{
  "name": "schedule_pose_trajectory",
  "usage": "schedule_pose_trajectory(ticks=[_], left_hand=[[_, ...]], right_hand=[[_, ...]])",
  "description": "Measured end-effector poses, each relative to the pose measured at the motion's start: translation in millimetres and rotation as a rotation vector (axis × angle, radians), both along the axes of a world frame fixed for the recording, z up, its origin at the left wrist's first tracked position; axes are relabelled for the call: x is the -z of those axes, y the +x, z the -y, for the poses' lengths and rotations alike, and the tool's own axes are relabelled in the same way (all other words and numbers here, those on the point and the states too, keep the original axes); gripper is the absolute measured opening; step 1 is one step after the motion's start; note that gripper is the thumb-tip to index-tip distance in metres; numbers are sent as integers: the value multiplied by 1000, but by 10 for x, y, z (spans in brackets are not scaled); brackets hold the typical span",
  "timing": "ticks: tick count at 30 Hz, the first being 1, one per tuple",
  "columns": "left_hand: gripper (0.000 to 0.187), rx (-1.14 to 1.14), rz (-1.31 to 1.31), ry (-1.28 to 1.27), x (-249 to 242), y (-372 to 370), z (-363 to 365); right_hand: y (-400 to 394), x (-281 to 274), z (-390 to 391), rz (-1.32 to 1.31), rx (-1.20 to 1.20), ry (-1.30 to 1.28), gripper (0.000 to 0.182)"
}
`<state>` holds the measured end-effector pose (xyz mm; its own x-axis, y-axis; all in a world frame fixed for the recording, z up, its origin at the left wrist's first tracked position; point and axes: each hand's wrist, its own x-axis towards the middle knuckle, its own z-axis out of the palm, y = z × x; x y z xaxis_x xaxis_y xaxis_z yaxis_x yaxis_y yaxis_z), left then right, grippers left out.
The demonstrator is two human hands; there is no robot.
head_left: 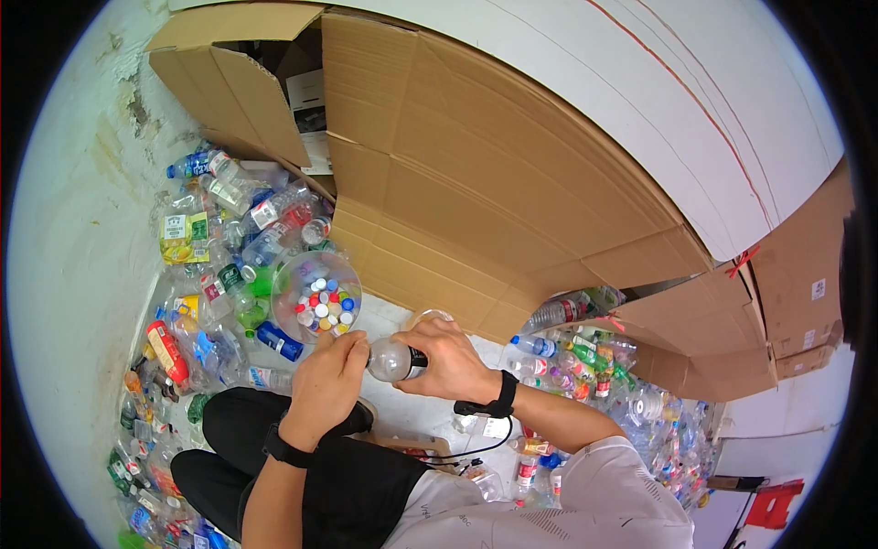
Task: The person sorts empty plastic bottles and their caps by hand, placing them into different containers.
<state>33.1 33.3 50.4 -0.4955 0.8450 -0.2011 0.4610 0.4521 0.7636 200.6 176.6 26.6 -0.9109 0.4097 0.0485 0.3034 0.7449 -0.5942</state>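
Observation:
A clear plastic bottle (391, 360) with a dark label lies sideways between my two hands, in front of my knees. My right hand (450, 362) is wrapped round its labelled body. At the neck end, my left hand (327, 382) is closed with thumb and fingers pinched together; they hide the bottle's mouth and any cap there. Just beyond my left hand stands a clear round tub (285, 322) holding many loose bottle caps (326, 307) in white, red, blue and yellow.
Empty bottles (265, 215) are heaped along the left wall, with another heap (585, 361) on the right. Large cardboard sheets (494, 174) stand ahead. A blue can (279, 341) lies near the tub. A black cable (480, 450) hangs by my right wrist.

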Motion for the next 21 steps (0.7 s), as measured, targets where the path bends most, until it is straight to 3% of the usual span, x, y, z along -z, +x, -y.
schedule_pose_trajectory(ticks=[6,14,21], left_hand=[[35,96,56,53,24,-13,25],[35,-93,22,0,74,62,-49],[38,-118,84,-53,154,-45,-51]], right_hand=[[23,21,7,14,10,-22,57],[6,-2,13,4,2,37,54],[46,37,12,5,4,77,54]])
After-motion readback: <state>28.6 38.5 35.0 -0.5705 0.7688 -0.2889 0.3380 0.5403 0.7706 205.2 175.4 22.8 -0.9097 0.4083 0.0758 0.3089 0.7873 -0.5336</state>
